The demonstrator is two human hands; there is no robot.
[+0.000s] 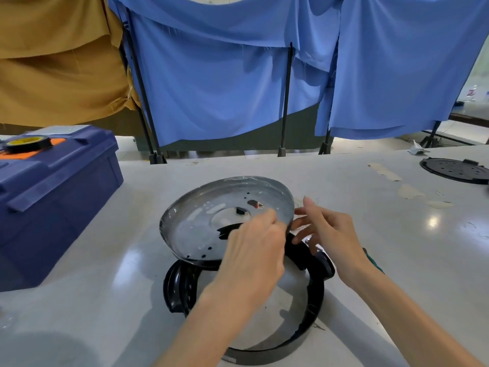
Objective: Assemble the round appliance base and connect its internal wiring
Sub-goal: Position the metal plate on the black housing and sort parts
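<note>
Blue cloth [225, 83] and mustard cloth [58, 70] hang behind a glossy white desk [370, 234]. A blue toolbox [53, 207] sits at left (tape roll [27, 143] on its lid). At lower centre the metal dish [206, 223] tilts over the black ring base [315, 292]. The left hand [254, 252] curls its fingers onto the dish; the right hand [333, 234] spreads straight fingers at the rim.

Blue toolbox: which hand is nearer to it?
Left. The left hand, gripping the metal dish, lies right of the blue toolbox; the right hand is farther right, at the dish's rim.
</note>
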